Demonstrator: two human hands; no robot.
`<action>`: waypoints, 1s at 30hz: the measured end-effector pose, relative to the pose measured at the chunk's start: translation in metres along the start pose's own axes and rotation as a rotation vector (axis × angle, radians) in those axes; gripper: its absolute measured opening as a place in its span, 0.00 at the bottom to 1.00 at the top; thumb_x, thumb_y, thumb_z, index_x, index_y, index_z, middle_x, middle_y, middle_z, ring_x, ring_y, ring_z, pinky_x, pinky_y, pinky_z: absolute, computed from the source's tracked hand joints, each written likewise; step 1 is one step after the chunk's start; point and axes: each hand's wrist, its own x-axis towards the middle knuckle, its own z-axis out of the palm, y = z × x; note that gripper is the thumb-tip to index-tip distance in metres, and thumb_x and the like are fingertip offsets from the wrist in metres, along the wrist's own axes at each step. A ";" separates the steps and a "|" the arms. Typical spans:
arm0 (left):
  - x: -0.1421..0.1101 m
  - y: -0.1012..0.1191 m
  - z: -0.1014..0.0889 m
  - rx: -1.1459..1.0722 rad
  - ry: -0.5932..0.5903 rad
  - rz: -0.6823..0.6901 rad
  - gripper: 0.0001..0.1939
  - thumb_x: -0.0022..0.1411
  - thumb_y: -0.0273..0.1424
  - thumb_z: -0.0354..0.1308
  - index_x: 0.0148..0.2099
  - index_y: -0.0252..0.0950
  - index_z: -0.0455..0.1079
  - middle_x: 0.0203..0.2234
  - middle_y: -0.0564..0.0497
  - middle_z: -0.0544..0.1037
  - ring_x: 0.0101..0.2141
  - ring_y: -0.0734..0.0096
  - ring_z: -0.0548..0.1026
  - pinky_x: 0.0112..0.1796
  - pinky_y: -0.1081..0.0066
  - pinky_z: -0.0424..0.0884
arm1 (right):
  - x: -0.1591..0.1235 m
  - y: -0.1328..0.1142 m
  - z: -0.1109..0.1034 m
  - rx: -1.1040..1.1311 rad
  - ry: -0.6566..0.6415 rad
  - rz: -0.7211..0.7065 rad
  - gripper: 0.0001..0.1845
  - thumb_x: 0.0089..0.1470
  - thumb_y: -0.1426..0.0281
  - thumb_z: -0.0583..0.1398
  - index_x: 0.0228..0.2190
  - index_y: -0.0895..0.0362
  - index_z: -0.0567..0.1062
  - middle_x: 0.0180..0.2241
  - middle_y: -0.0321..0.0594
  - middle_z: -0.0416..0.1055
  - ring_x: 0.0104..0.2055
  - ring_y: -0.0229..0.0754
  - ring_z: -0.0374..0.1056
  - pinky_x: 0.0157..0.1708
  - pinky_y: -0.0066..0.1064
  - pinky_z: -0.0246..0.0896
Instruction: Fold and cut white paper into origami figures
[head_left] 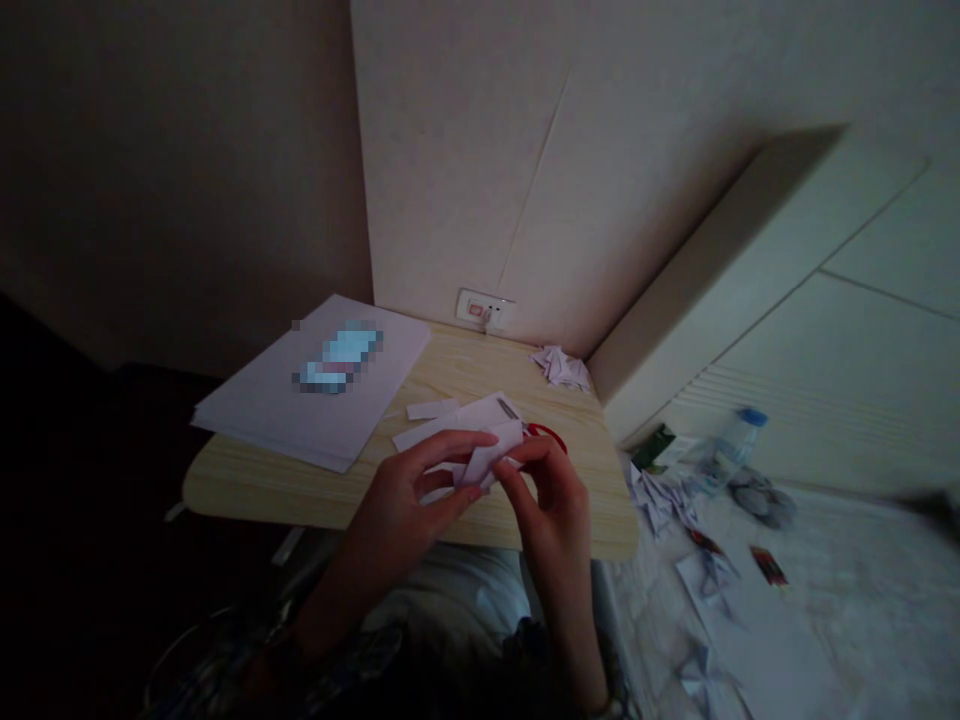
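Observation:
A small folded piece of white paper (491, 452) is held up between my two hands, over the front part of the wooden table (300, 492). My left hand (420, 490) pinches its left side between thumb and fingers. At its right edge, my right hand (551, 490) grips with thumb and forefinger. Behind the hands lie a flat sheet of paper (450, 420), a narrow paper strip (433, 409) and scissors with red handles (547, 432); the hands partly cover the sheet and scissors.
A stack of white paper (262, 410) with a blurred-out phone (341, 358) on it lies at the left. Folded paper pieces (561, 368) sit at the back right corner, near a wall socket (485, 308). On the bed to the right are a bottle (735, 445) and more folded paper (664, 500).

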 end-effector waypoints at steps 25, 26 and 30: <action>-0.001 -0.001 -0.003 0.070 0.064 0.033 0.08 0.48 0.21 0.65 0.31 0.39 0.75 0.40 0.53 0.73 0.39 0.72 0.76 0.33 0.79 0.75 | 0.005 -0.001 0.004 0.374 -0.036 0.314 0.13 0.42 0.69 0.69 0.32 0.53 0.74 0.30 0.33 0.76 0.31 0.39 0.71 0.32 0.30 0.67; -0.001 -0.002 -0.003 0.080 0.062 0.037 0.08 0.48 0.21 0.65 0.31 0.39 0.75 0.41 0.53 0.72 0.40 0.72 0.76 0.33 0.80 0.75 | 0.005 -0.001 0.004 0.381 -0.048 0.324 0.13 0.41 0.69 0.69 0.32 0.53 0.74 0.29 0.33 0.76 0.30 0.39 0.71 0.31 0.30 0.67; -0.002 0.000 -0.004 0.093 0.036 0.035 0.12 0.50 0.20 0.64 0.36 0.40 0.74 0.43 0.53 0.71 0.39 0.75 0.75 0.33 0.80 0.74 | 0.005 -0.003 0.005 0.408 -0.033 0.305 0.14 0.41 0.71 0.68 0.31 0.53 0.72 0.28 0.32 0.76 0.30 0.38 0.71 0.31 0.29 0.66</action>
